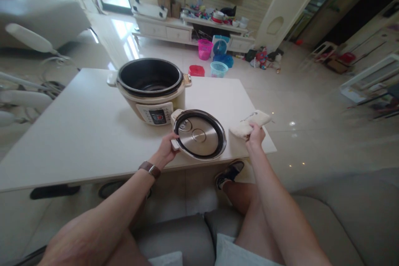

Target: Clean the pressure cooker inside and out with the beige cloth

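Note:
A beige electric pressure cooker (151, 91) stands open on the white table (77, 133), its dark inner pot showing. Its round lid (199, 135) lies upside down in front of it, steel underside up. My left hand (166, 149), with a brown watch at the wrist, grips the lid's near-left rim. My right hand (256, 135) is closed on a cream cloth (249, 124) that rests on the table just right of the lid.
I sit on a grey sofa (327, 224) with my knees under the table's front edge. Beyond the table, plastic baskets (218, 68) and toys lie on the tiled floor before a TV cabinet (187, 29). A grey armchair (40, 16) stands at far left.

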`<action>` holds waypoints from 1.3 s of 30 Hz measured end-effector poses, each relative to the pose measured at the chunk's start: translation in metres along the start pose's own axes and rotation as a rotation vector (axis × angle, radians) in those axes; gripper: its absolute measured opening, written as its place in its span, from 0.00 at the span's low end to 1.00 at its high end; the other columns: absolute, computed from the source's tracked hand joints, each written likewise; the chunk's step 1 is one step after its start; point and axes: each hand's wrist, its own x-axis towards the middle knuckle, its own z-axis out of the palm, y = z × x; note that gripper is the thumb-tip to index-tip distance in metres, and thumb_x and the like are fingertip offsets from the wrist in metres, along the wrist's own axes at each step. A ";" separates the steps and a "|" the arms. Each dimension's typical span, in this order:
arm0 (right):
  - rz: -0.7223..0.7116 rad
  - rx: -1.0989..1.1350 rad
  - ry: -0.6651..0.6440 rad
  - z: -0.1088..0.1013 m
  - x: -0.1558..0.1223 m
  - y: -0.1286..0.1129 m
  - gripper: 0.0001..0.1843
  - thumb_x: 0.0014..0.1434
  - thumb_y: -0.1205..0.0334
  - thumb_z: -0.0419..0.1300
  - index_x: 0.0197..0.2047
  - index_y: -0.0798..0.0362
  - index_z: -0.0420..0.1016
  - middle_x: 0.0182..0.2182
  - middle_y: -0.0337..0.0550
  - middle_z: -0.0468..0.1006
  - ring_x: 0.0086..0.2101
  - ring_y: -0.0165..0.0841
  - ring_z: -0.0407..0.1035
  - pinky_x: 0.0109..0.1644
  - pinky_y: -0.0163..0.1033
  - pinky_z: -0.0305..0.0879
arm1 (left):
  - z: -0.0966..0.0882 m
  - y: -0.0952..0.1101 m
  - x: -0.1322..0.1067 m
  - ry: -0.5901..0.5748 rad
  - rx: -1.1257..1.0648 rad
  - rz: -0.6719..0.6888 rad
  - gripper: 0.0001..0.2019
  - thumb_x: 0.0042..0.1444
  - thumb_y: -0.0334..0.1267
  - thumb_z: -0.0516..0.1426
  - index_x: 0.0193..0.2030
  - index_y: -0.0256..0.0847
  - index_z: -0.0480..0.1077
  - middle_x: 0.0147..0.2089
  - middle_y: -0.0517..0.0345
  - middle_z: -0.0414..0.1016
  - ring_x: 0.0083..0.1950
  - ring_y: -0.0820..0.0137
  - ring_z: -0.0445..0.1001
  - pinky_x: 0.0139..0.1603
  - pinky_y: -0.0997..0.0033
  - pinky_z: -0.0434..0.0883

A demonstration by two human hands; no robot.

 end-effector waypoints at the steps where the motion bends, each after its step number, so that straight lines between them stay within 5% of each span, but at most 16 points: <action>1: -0.028 -0.030 -0.009 0.005 -0.008 -0.003 0.08 0.48 0.59 0.62 0.32 0.51 0.72 0.28 0.35 0.75 0.30 0.32 0.69 0.36 0.38 0.68 | 0.001 0.000 0.000 -0.002 0.010 0.000 0.13 0.35 0.30 0.61 0.33 0.41 0.70 0.24 0.66 0.71 0.21 0.73 0.67 0.18 0.76 0.62; 3: -0.121 -0.177 -0.123 0.016 -0.029 -0.008 0.10 0.45 0.58 0.65 0.32 0.52 0.75 0.28 0.35 0.76 0.31 0.33 0.67 0.37 0.38 0.67 | 0.001 -0.001 0.001 -0.002 0.021 0.000 0.14 0.35 0.30 0.61 0.34 0.41 0.71 0.24 0.66 0.72 0.21 0.73 0.67 0.18 0.76 0.61; 8: -0.431 -0.646 -0.689 0.044 -0.092 -0.010 0.04 0.51 0.60 0.62 0.29 0.50 0.76 0.31 0.43 0.78 0.38 0.40 0.70 0.48 0.45 0.69 | 0.000 -0.001 0.004 -0.003 0.023 -0.010 0.14 0.36 0.30 0.61 0.35 0.40 0.72 0.25 0.64 0.73 0.21 0.72 0.69 0.19 0.75 0.64; 12: -0.519 -0.864 -1.037 0.057 -0.119 -0.005 0.06 0.53 0.65 0.61 0.35 0.51 0.80 0.37 0.48 0.80 0.45 0.44 0.71 0.57 0.47 0.68 | -0.001 0.002 0.008 0.034 0.058 -0.041 0.09 0.41 0.33 0.62 0.33 0.40 0.72 0.25 0.61 0.75 0.22 0.70 0.71 0.21 0.72 0.68; 15: -0.478 -1.001 -1.066 0.060 -0.124 -0.004 0.20 0.55 0.63 0.64 0.52 0.53 0.81 0.50 0.52 0.79 0.53 0.46 0.71 0.63 0.49 0.67 | -0.002 0.003 0.011 0.028 0.092 -0.025 0.10 0.43 0.36 0.64 0.34 0.39 0.73 0.26 0.60 0.76 0.23 0.69 0.72 0.23 0.71 0.69; 20: -0.388 -1.153 -1.127 0.063 -0.124 -0.006 0.41 0.59 0.62 0.63 0.74 0.59 0.64 0.71 0.62 0.66 0.69 0.50 0.62 0.75 0.53 0.56 | 0.002 -0.001 0.013 0.008 0.144 0.030 0.12 0.43 0.39 0.65 0.36 0.41 0.73 0.28 0.62 0.77 0.25 0.70 0.72 0.25 0.73 0.69; 26: -0.320 -1.239 -1.169 0.067 -0.128 -0.010 0.42 0.66 0.63 0.57 0.80 0.62 0.54 0.79 0.67 0.53 0.77 0.52 0.50 0.79 0.57 0.49 | 0.007 -0.002 0.016 0.017 0.179 0.054 0.13 0.42 0.41 0.67 0.36 0.42 0.74 0.27 0.62 0.76 0.25 0.70 0.71 0.24 0.74 0.65; 30: -0.300 -1.268 -1.133 0.070 -0.125 -0.006 0.42 0.66 0.64 0.56 0.81 0.62 0.52 0.79 0.67 0.52 0.77 0.55 0.50 0.79 0.58 0.50 | 0.009 -0.002 0.025 0.000 0.161 0.052 0.14 0.43 0.43 0.69 0.36 0.42 0.75 0.28 0.63 0.76 0.26 0.70 0.72 0.26 0.74 0.66; 36: -0.307 -1.251 -1.046 0.075 -0.114 -0.002 0.41 0.66 0.62 0.57 0.80 0.60 0.56 0.78 0.62 0.56 0.76 0.54 0.54 0.78 0.55 0.52 | 0.014 0.000 0.042 -0.026 0.138 0.006 0.13 0.45 0.43 0.68 0.36 0.40 0.78 0.29 0.57 0.79 0.27 0.67 0.74 0.26 0.71 0.67; 39: -0.241 -1.166 -1.000 0.078 -0.103 -0.006 0.34 0.68 0.60 0.54 0.76 0.54 0.65 0.73 0.57 0.68 0.70 0.52 0.65 0.74 0.55 0.60 | 0.015 0.003 0.048 -0.045 0.119 0.027 0.14 0.45 0.40 0.69 0.39 0.40 0.79 0.30 0.58 0.80 0.27 0.68 0.73 0.25 0.72 0.66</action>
